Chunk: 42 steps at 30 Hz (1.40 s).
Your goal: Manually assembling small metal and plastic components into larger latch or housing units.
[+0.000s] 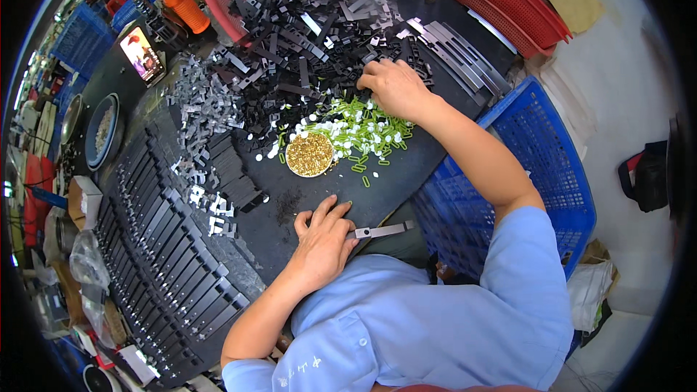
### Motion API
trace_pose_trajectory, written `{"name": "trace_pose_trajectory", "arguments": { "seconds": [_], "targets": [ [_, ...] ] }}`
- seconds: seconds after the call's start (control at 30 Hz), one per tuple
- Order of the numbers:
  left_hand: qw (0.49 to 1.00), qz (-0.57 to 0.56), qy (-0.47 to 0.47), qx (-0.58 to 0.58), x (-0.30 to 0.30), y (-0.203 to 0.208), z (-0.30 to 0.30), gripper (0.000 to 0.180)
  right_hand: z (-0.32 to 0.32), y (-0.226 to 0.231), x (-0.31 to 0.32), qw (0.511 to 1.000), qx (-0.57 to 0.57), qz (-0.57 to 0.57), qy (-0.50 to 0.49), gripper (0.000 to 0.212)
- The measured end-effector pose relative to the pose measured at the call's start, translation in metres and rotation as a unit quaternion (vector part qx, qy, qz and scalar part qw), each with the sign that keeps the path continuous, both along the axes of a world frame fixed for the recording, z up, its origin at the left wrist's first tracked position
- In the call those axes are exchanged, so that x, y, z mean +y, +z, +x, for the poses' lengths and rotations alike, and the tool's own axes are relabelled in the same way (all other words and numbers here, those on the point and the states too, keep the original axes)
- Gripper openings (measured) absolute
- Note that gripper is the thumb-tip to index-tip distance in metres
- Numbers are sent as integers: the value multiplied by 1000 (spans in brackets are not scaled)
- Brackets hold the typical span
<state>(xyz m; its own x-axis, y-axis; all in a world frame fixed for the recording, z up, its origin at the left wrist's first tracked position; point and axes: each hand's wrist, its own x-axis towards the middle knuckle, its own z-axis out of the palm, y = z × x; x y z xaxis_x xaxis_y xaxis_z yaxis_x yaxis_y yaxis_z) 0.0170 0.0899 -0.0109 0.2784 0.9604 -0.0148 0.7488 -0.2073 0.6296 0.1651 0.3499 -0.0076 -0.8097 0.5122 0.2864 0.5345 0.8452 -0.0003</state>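
My left hand (319,241) rests at the table's near edge, closed around one end of a flat grey metal strip (392,230) with a small block on it. A tiny green piece shows by its fingertips. Farther off, my right hand (396,88) reaches into a heap of small black metal clips (319,65), fingers curled down; what they pinch, if anything, is hidden. Just below that hand lie green oblong rings (392,131) mixed with small white discs (341,131). Beside them stands a round dish of gold-coloured small parts (310,154).
Rows of dark strips (167,247) line the table's left side, near silvery clips (203,101). Several long metal strips (457,54) lie far right. A blue crate (537,152) stands right of the table, red trays (508,3) beyond. A lit phone (141,54) leans far left.
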Motion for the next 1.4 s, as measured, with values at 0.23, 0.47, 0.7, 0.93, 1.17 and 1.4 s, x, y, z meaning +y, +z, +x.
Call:
{"name": "trace_pose_trajectory", "arguments": {
  "seconds": [0.23, 0.47, 0.7, 0.93, 1.17, 1.4],
  "targets": [
    [1000, -3, 9, -11, -4, -6, -1, 16, -2, 2, 4, 996, 42, -85, -2, 23],
    [997, 14, 47, -64, -34, 10, -16, 21, 4, 13, -111, 941, 37, -269, 200, 28],
    [992, 26, 100, -68, -71, 14, -28, 21, 7, -17, -123, 942, 42, -141, 301, 15],
    [948, 105, 270, -130, -93, 0, -45, 16, -5, -29, -136, 946, 105, -95, 293, 17],
    [941, 160, 294, -54, -84, 1, -49, 20, -6, 3, -149, 918, 208, -259, 217, 30],
    [946, 149, 269, -104, -88, 5, -52, 22, -12, 11, -143, 903, 238, -239, 267, 44]
  ]
}}
